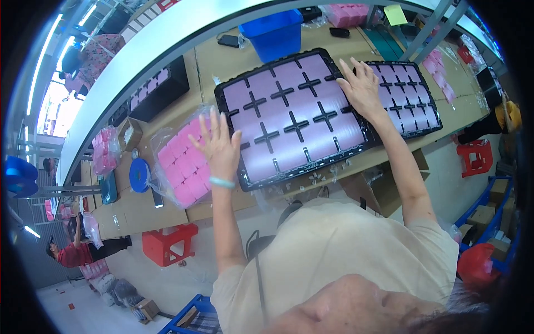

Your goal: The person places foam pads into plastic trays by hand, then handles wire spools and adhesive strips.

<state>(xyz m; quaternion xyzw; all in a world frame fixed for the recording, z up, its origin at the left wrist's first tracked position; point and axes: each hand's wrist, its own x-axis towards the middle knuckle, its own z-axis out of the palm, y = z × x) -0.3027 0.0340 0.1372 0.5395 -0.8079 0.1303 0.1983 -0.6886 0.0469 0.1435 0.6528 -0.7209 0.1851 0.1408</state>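
In front of me a large black tray (282,96) lies on the bench, its compartments filled with purple, shiny pieces and split by black cross-shaped dividers. My left hand (221,149), fingers spread, is at the tray's left edge, beside a clear plastic bag of pink blocks (183,158). A pale green bangle (222,182) circles that wrist. My right hand (360,89) is also spread, by the tray's right edge, between it and a second black tray (413,111) with smaller purple compartments. Neither hand grips anything; whether the fingertips touch the trays I cannot tell.
A blue bin (272,36) stands behind the large tray. Leftward are stacked black trays (167,92), a blue tape roll (139,175) and a small open carton (129,133). Red stools (167,245) stand on the floor. Other people work farther off.
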